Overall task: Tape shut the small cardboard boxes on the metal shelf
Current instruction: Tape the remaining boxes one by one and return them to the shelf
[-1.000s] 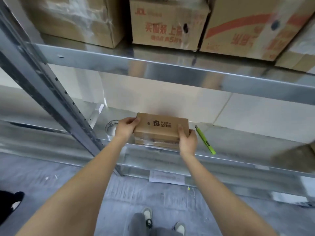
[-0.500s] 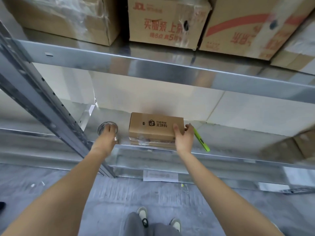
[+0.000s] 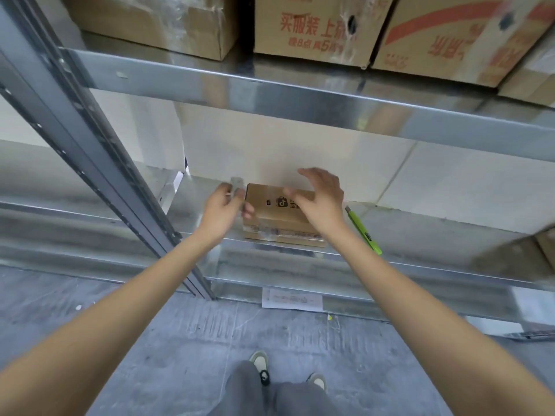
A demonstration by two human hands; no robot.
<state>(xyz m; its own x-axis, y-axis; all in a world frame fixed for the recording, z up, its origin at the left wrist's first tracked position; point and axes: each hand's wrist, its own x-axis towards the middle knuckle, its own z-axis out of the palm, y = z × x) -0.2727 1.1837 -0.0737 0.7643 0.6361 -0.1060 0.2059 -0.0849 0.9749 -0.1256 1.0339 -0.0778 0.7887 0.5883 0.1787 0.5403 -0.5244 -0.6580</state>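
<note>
Grey concrete floor (image 3: 180,340) below, metal shelf (image 3: 300,259) ahead | left hand (image 3: 222,211) grips a blurred tape roll (image 3: 235,184) beside small box (image 3: 279,217) at shelf's front edge | right hand (image 3: 321,196) spread, holding nothing, hovering over lid | step: starting tape; next likely needs tape end pulled across the seam | contents hidden | green knife (image 3: 363,231) right | big cartons (image 3: 315,25) above

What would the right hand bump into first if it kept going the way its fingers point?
Probably the tape roll the left hand holds up, since the right hand hovers above the small box, fingers pointing left. Depth is unclear; it might pass behind.
</note>
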